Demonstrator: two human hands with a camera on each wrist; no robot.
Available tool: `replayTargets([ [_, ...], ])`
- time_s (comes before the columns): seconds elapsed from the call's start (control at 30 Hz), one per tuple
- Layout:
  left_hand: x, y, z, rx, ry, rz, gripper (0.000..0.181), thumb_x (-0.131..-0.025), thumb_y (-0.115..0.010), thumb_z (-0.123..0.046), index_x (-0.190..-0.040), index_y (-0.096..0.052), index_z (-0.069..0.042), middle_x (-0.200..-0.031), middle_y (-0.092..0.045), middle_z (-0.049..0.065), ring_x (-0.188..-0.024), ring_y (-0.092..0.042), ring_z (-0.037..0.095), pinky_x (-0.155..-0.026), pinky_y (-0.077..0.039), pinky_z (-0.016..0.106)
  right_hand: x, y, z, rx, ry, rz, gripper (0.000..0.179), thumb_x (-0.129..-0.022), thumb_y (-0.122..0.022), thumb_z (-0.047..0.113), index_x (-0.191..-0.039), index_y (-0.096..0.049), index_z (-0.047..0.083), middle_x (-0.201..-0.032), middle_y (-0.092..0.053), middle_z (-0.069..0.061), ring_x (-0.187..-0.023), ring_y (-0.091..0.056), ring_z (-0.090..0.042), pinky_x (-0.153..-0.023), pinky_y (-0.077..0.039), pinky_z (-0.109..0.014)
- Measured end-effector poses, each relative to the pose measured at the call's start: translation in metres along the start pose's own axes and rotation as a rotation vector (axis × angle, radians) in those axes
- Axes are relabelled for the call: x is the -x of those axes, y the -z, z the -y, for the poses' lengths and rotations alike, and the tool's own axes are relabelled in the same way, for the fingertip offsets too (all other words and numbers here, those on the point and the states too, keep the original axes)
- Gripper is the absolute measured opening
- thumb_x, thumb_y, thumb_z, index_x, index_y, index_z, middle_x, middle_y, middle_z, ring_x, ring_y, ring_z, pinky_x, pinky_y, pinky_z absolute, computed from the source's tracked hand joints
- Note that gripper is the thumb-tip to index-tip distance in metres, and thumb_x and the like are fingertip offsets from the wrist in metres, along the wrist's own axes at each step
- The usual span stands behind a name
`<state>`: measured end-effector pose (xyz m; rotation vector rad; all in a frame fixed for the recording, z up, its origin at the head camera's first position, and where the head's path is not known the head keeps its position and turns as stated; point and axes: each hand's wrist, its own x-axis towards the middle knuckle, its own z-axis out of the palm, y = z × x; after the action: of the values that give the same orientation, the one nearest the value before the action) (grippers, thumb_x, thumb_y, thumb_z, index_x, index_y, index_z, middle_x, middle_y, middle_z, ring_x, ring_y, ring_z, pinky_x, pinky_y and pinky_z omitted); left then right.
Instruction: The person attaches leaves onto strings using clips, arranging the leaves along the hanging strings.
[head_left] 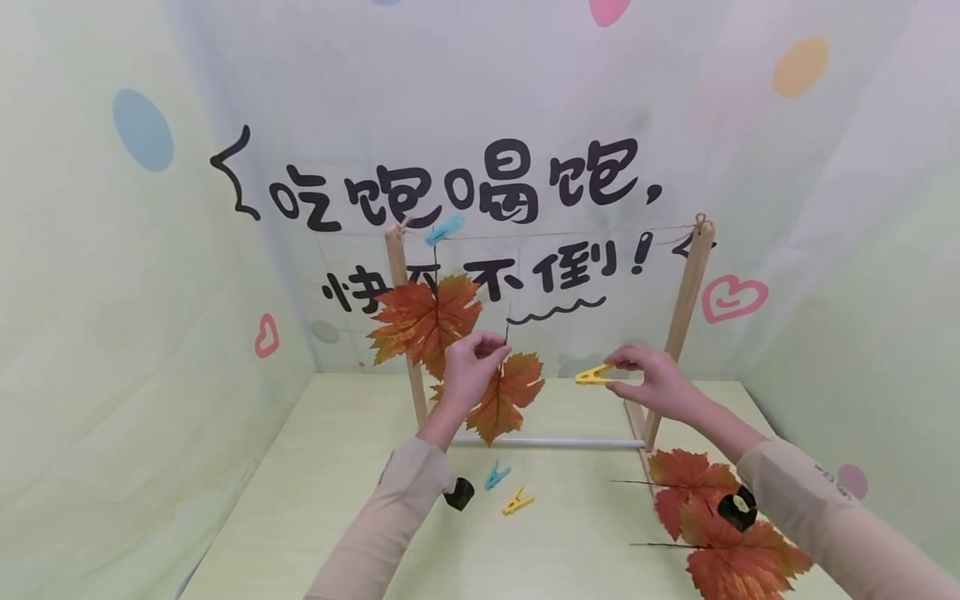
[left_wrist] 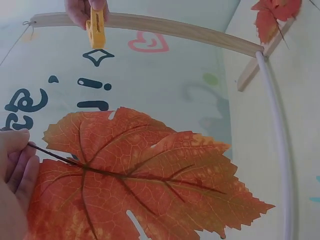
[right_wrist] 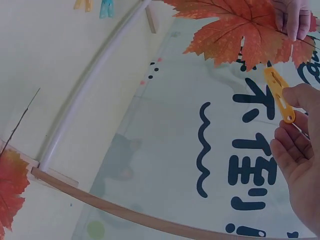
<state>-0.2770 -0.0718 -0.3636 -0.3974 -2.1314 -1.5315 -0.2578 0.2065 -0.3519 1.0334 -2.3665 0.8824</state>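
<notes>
In the head view my left hand (head_left: 474,367) pinches the dark stem of an orange-red artificial maple leaf (head_left: 504,400), which hangs below the fingers. My right hand (head_left: 656,383) holds a yellow clothespin (head_left: 592,375) between thumb and fingers, its jaws facing left toward the leaf. The left wrist view shows the held leaf (left_wrist: 140,175) up close, its stem between thumb and fingertips. Above both hands a twine line (head_left: 562,235) runs between two wooden posts. Near its left end a blue clothespin (head_left: 445,229) holds another maple leaf (head_left: 427,321) by the stem.
A blue clothespin (head_left: 497,475) and a yellow clothespin (head_left: 517,502) lie on the table. Two more maple leaves (head_left: 742,558) lie at the front right, partly under my right forearm. A white rod (head_left: 555,442) joins the wooden posts (head_left: 686,308) low down.
</notes>
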Motion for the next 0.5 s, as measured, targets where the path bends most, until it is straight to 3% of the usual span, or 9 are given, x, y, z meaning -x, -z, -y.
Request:
replayTargets([
  [0.2, -0.014, 0.001, -0.010, 0.077, 0.016, -0.038, 0.015, -0.077, -0.072, -0.007, -0.088, -0.068, 0.001, -0.082, -0.068, 0.013, -0.072, -0.061, 0.020, -0.064, -0.049, 0.018, -0.011, 0.010, 0.007, 0.016, 0.015, 0.004, 0.024, -0.069, -0.073, -0.004, -0.092, -0.064, -0.004, -0.086, -0.064, -0.010, -0.077, -0.059, -0.017, -0.069, -0.053, -0.033],
  [0.5, -0.031, 0.002, -0.022, 0.062, -0.018, -0.089, 0.015, -0.078, -0.071, -0.009, -0.089, -0.068, 0.001, -0.081, -0.068, 0.010, -0.071, -0.060, 0.017, -0.065, -0.051, 0.022, -0.025, 0.018, 0.015, 0.045, 0.045, -0.011, 0.025, -0.071, -0.071, -0.004, -0.095, -0.064, -0.006, -0.088, -0.065, -0.014, -0.078, -0.060, -0.022, -0.069, -0.052, -0.038],
])
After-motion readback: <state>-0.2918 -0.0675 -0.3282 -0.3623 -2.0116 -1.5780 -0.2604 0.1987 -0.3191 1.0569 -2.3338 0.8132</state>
